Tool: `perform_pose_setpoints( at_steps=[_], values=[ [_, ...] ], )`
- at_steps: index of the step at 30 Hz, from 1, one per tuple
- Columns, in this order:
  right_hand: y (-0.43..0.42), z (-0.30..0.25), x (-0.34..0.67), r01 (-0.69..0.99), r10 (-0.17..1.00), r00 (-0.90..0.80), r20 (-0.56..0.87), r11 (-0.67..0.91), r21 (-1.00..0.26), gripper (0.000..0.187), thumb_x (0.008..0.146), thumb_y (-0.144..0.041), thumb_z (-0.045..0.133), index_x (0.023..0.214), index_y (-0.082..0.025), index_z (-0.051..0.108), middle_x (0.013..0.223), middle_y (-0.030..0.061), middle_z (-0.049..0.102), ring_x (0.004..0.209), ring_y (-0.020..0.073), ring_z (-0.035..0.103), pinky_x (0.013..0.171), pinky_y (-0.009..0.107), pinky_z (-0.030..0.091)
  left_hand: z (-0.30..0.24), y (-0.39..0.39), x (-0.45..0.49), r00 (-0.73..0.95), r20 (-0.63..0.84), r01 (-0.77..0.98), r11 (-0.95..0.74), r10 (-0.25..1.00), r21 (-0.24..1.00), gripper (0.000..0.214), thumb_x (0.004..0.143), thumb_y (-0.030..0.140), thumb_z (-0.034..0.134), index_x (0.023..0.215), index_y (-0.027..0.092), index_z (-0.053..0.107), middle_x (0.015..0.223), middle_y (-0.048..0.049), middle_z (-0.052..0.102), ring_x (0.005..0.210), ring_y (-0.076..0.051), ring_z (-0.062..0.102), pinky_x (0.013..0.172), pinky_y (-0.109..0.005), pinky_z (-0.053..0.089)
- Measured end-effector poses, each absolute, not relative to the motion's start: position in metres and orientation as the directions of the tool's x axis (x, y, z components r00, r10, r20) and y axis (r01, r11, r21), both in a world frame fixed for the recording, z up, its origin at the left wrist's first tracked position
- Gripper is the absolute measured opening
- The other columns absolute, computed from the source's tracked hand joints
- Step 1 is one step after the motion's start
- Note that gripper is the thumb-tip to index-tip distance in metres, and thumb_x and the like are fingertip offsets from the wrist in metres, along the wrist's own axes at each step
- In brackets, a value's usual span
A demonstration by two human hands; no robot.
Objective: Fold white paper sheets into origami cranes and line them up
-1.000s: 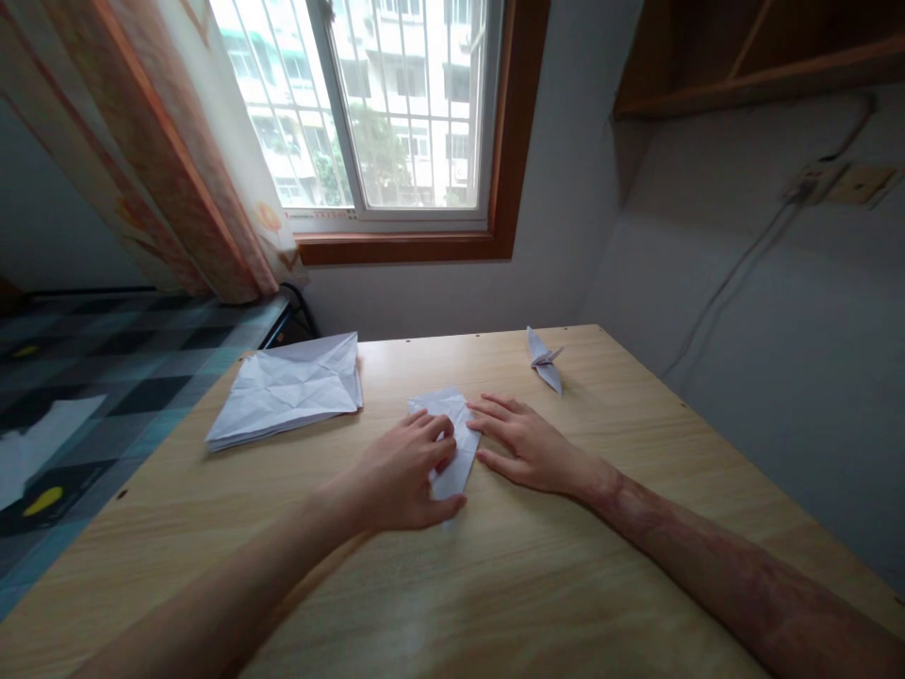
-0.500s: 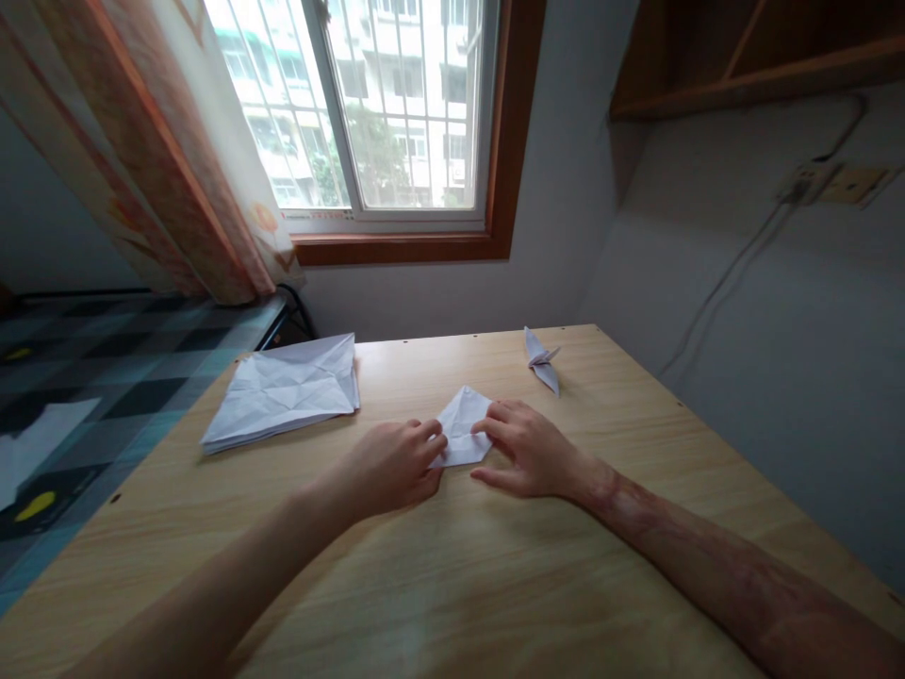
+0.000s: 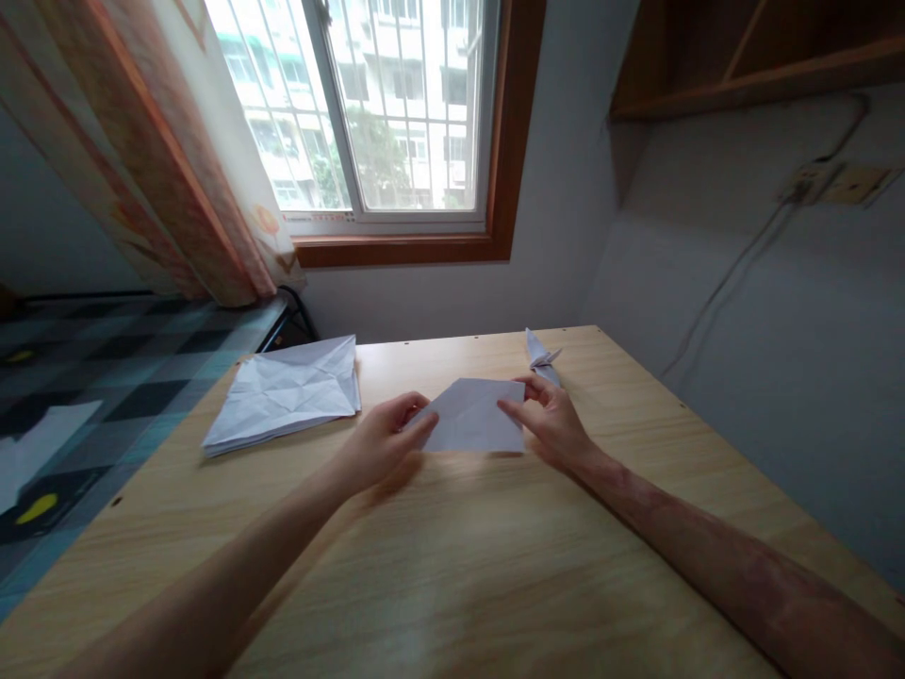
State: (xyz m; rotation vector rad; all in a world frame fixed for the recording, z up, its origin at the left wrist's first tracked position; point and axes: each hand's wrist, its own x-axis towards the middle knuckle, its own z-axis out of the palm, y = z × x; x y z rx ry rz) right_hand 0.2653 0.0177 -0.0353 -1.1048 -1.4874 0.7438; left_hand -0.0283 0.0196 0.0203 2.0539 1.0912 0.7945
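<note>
A folded white paper sheet (image 3: pixel 472 425) is held just above the wooden table (image 3: pixel 495 566) between both hands. My left hand (image 3: pixel 378 443) pinches its left corner with thumb and fingers closed. My right hand (image 3: pixel 551 420) pinches its right edge the same way. The sheet looks spread wide, with a crease across it. A small folded paper crane (image 3: pixel 541 358) lies on the table just behind my right hand.
A stack of creased white paper sheets (image 3: pixel 287 391) lies at the table's back left. The wall runs along the right side, a window and curtain stand behind. A bed with a checked cover (image 3: pixel 106 368) sits left of the table.
The paper was pressed flat on the table as a narrow shape, then opened out; both hands have now lifted it and pulled it wider apart.
</note>
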Motion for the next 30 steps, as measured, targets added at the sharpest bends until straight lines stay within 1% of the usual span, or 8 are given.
perform_pose_setpoints(
  at_steps=[3, 5, 8, 10, 15, 20, 23, 30],
  values=[
    [0.026, -0.046, 0.267, 0.191, 0.951, 0.000, 0.309, 0.303, -0.934, 0.041, 0.091, -0.052, 0.080, 0.116, -0.020, 0.074, 0.108, 0.0097, 0.082, 0.096, 0.0272, 0.079, 0.083, 0.039, 0.065, 0.007, 0.020, -0.028, 0.429, 0.188, 0.525, -0.413, 0.884, 0.744, 0.036, 0.104, 0.052, 0.064, 0.102, 0.017, 0.073, 0.083, -0.0026, 0.073, 0.073, -0.018, 0.065, 0.064, -0.028, 0.049],
    [0.027, -0.049, 0.268, 0.249, 0.956, -0.019, 0.293, 0.288, -0.925, 0.042, 0.089, -0.048, 0.081, 0.118, -0.018, 0.077, 0.107, 0.0095, 0.082, 0.098, 0.0276, 0.078, 0.084, 0.040, 0.065, -0.002, 0.020, -0.028, 0.417, 0.297, 0.620, -0.508, 0.859, 0.598, 0.030, 0.099, 0.044, 0.071, 0.112, 0.018, 0.073, 0.096, -0.0068, 0.077, 0.087, -0.024, 0.071, 0.078, -0.036, 0.058],
    [0.024, -0.048, 0.269, 0.409, 0.949, -0.047, 0.310, 0.302, -0.861, 0.034, 0.090, -0.042, 0.080, 0.115, -0.019, 0.081, 0.107, 0.0091, 0.081, 0.100, 0.0278, 0.077, 0.089, 0.042, 0.065, -0.008, 0.019, -0.028, 0.575, 0.394, 0.597, -0.697, 0.717, 0.396, 0.028, 0.105, 0.030, 0.062, 0.129, 0.021, 0.073, 0.136, -0.0131, 0.076, 0.125, -0.030, 0.070, 0.110, -0.048, 0.057],
    [0.021, -0.046, 0.268, 0.448, 0.944, -0.071, 0.322, 0.318, -0.835, 0.027, 0.092, -0.039, 0.078, 0.110, -0.019, 0.083, 0.110, 0.0099, 0.081, 0.103, 0.0285, 0.076, 0.093, 0.043, 0.065, -0.009, 0.019, -0.028, 0.697, 0.355, 0.525, -0.781, 0.622, 0.338, 0.035, 0.110, 0.022, 0.051, 0.137, 0.024, 0.072, 0.149, -0.0111, 0.072, 0.136, -0.028, 0.067, 0.119, -0.048, 0.053],
    [0.014, -0.037, 0.265, 0.510, 0.894, -0.187, 0.406, 0.442, -0.738, 0.017, 0.098, -0.032, 0.073, 0.106, -0.021, 0.083, 0.111, 0.0104, 0.083, 0.112, 0.0303, 0.074, 0.102, 0.046, 0.062, -0.006, 0.015, -0.025, 0.743, 0.316, 0.521, -0.806, 0.590, 0.280, 0.042, 0.109, 0.020, 0.050, 0.145, 0.025, 0.072, 0.151, -0.0105, 0.072, 0.137, -0.029, 0.067, 0.120, -0.050, 0.054],
    [0.000, -0.025, 0.256, 0.534, 0.730, -0.515, 0.449, 0.683, -0.498, 0.046, 0.108, -0.019, 0.053, 0.151, -0.026, 0.070, 0.152, 0.0099, 0.073, 0.142, 0.0288, 0.066, 0.125, 0.053, 0.049, -0.006, 0.013, -0.025, 0.735, 0.311, 0.549, -0.798, 0.602, 0.248, 0.043, 0.111, 0.022, 0.050, 0.148, 0.026, 0.069, 0.153, -0.0100, 0.071, 0.136, -0.030, 0.068, 0.119, -0.051, 0.054],
    [-0.009, -0.023, 0.251, 0.572, 0.677, -0.625, 0.390, 0.736, -0.361, 0.055, 0.109, -0.019, 0.051, 0.163, -0.025, 0.058, 0.166, 0.0111, 0.061, 0.154, 0.0300, 0.057, 0.130, 0.054, 0.045, -0.008, 0.014, -0.025, 0.724, 0.316, 0.567, -0.790, 0.613, 0.234, 0.042, 0.110, 0.022, 0.050, 0.148, 0.024, 0.068, 0.154, -0.0106, 0.070, 0.135, -0.031, 0.067, 0.118, -0.051, 0.054],
    [-0.024, -0.027, 0.247, 0.609, 0.694, -0.663, 0.280, 0.718, -0.337, 0.083, 0.111, -0.056, 0.060, 0.177, -0.015, 0.032, 0.181, 0.0203, 0.033, 0.170, 0.0342, 0.033, 0.140, 0.056, 0.030, -0.013, 0.016, -0.027, 0.700, 0.291, 0.611, -0.758, 0.652, 0.231, 0.052, 0.111, 0.024, 0.049, 0.163, 0.023, 0.057, 0.159, -0.0137, 0.064, 0.139, -0.033, 0.062, 0.121, -0.056, 0.052]
  ],
)
